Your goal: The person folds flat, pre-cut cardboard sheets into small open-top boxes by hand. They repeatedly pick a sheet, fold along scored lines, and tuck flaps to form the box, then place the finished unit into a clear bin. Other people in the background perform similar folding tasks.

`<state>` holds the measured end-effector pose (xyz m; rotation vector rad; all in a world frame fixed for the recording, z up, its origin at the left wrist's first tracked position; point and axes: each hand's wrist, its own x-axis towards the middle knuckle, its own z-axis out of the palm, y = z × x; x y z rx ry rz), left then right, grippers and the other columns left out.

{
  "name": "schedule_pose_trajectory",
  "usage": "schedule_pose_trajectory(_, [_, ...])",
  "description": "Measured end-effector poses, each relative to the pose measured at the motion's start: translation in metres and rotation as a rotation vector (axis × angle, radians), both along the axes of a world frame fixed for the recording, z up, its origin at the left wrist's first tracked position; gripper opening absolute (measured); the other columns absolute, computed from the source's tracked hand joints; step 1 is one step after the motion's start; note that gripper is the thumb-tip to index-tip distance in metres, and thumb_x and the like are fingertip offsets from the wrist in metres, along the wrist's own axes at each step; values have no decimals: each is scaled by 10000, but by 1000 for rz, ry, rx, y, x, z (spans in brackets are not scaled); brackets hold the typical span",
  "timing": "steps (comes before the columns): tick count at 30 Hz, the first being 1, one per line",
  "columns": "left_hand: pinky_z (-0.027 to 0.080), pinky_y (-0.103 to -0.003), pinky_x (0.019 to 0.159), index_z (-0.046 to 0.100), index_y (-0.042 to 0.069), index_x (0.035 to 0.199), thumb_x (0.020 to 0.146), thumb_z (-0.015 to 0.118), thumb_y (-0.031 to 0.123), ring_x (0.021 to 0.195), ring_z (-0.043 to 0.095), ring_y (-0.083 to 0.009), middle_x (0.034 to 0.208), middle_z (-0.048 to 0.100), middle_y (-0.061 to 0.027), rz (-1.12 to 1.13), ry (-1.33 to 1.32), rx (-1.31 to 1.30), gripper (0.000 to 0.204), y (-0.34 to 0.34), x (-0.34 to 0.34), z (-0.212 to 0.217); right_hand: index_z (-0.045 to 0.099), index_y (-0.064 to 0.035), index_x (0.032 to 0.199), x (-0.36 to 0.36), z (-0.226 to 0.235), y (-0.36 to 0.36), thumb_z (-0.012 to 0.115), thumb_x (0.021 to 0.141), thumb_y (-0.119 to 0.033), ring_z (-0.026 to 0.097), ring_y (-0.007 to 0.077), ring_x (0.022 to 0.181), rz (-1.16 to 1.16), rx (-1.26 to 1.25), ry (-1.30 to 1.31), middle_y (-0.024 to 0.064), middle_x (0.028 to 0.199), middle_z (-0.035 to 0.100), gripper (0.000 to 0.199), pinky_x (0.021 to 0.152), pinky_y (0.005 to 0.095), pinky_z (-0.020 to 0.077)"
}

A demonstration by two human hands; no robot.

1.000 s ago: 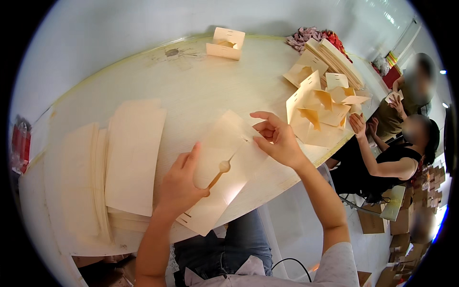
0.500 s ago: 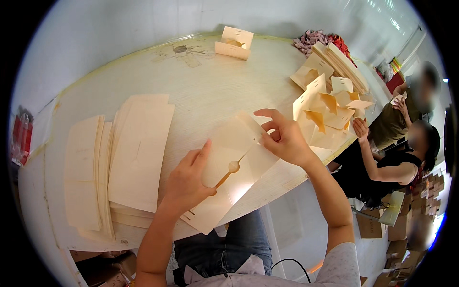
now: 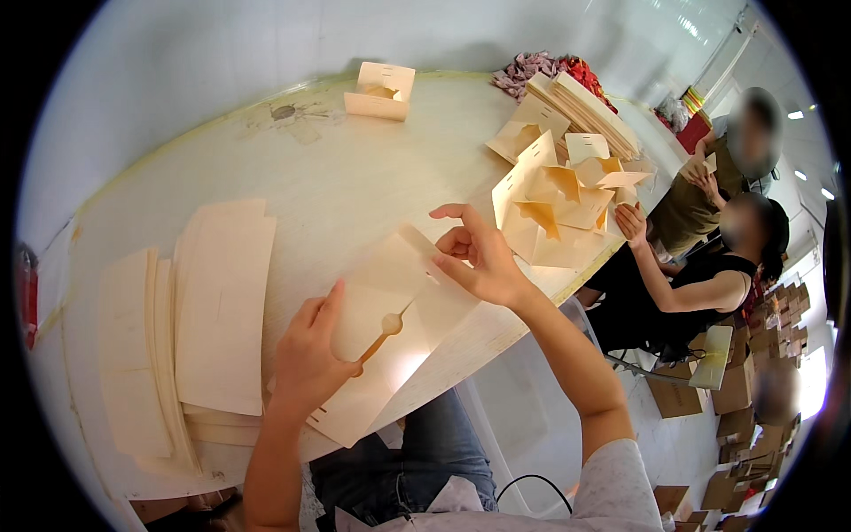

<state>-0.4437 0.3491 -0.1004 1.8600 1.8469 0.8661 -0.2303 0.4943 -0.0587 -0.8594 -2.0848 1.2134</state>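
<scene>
A cream card sheet (image 3: pixel 425 332) with a long slit, a round cut-out in its middle and short slots at its ends is tilted over the table's front edge. My left hand (image 3: pixel 306 355) grips its left side, thumb lying across the card near the slit. At the upper right edge my right hand (image 3: pixel 483 262) pinches the card near its far end, index finger arched above it. Flat card sheets (image 3: pixel 222 310) lie stacked left of my left hand. Beyond my right hand is a heap of folded card pieces (image 3: pixel 554 199).
One folded card piece (image 3: pixel 379 105) stands at the back of the table (image 3: pixel 292 177). Behind the heap are a card stack (image 3: pixel 589 111) and pink and red bundles (image 3: pixel 541 71). At the right, two people handle card pieces; cardboard boxes (image 3: pixel 678 395) stand on the floor.
The view has shifted, so the table and its contents appear farther left. Both hands keep nearly the same hold on the card sheet.
</scene>
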Motion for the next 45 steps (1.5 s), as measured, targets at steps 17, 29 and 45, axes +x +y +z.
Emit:
schedule_pose_trajectory(17, [415,-410,914,250,48,1390,632,737,108,1121,454,-346,1186,457,-191,385,-311,119,903,1,-2,-2,98,-59,1401,-39,-48,-67,638,803,-6,626,195,877,-111,-207,307,218,1231,453,807,736,297,532])
schedule_pose_trajectory(29, [408,-421,910,239,55,1384,695,719,103,1114,448,-352,1173,448,-194,384,-248,183,841,4,-1,-15,535,-9,1127,-56,-44,-80,717,657,-41,538,282,968,-282,974,-117,173,1201,514,506,791,372,466])
schedule_pose_trajectory(45, [397,-396,941,271,65,1385,634,677,-7,1138,438,-349,1199,435,-191,293,-423,50,857,3,0,-12,567,-52,882,-62,-47,-44,638,766,-120,571,177,677,209,919,-290,46,907,555,152,522,298,467])
